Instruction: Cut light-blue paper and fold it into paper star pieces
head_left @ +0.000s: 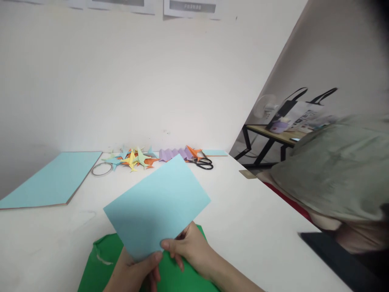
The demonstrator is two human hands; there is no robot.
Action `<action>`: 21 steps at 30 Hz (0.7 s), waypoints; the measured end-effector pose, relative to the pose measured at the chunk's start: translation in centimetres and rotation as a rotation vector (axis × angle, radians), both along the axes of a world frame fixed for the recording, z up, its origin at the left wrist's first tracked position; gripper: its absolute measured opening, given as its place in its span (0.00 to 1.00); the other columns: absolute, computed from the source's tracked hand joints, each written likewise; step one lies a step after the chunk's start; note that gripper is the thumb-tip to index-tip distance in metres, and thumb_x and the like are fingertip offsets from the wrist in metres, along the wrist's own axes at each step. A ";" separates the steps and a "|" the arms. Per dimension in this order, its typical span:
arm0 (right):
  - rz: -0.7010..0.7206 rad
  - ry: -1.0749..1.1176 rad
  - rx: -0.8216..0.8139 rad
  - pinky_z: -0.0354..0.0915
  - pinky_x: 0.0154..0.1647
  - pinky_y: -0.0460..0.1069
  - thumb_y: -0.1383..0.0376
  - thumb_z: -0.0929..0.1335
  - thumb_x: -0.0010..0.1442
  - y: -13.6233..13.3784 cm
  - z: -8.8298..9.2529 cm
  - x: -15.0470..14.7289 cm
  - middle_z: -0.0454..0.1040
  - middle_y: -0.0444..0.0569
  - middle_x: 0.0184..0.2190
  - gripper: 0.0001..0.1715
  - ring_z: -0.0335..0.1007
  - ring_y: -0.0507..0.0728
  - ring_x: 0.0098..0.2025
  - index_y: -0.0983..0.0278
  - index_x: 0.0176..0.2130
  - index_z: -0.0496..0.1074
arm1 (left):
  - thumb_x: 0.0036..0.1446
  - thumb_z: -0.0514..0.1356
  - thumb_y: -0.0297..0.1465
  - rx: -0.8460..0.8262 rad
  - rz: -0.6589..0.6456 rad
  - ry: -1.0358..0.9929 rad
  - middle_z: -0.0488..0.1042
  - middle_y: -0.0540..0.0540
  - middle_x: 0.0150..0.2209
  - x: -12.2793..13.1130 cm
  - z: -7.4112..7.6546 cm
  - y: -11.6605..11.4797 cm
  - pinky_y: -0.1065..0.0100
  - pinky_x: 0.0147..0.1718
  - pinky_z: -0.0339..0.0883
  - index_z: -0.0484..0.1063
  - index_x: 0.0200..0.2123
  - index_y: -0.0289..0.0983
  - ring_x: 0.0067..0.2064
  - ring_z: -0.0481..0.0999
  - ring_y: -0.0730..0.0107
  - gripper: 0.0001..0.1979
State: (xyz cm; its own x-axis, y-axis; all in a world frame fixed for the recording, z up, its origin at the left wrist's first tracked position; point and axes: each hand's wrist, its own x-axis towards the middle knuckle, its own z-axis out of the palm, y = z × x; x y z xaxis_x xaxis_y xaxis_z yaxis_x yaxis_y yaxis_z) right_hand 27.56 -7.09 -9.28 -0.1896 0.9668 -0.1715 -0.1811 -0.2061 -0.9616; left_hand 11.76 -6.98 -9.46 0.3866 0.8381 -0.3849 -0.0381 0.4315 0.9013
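Both my hands hold one light blue sheet of paper (158,207) above the white table (258,227), tilted up toward me. My left hand (136,269) pinches its near edge, thumb on top. My right hand (187,245) grips the same edge from the right, fingers curled behind the sheet. Under my hands lies a green sheet (100,263) on the table.
A stack of light blue paper (53,180) lies at the left. By the wall are several folded paper shapes (133,158), a purple pleated strip (174,154), black scissors (205,163) and a tape ring (101,169). A person in a grey-green top (340,174) sits at the right.
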 end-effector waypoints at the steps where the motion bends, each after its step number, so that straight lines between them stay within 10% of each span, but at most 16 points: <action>1: -0.015 -0.012 0.003 0.45 0.10 0.42 0.57 0.74 0.41 0.1 -0.2 0.2 0.64 0.39 0.10 0.20 0.55 0.45 0.09 0.67 0.16 0.66 | 0.39 0.66 0.42 -0.004 0.004 0.001 0.66 0.50 0.11 0.0 -0.1 0.0 0.74 0.12 0.57 0.68 0.12 0.33 0.12 0.65 0.75 0.20; 21: -0.495 0.159 0.043 0.44 0.12 0.43 0.57 0.73 0.45 3.1 -0.6 5.3 0.60 0.39 0.07 0.22 0.51 0.45 0.10 0.65 0.14 0.62 | 0.39 0.64 0.39 -0.026 0.027 -0.055 0.64 0.51 0.10 -0.2 -0.1 0.3 0.76 0.08 0.55 0.65 0.11 0.33 0.10 0.64 0.76 0.18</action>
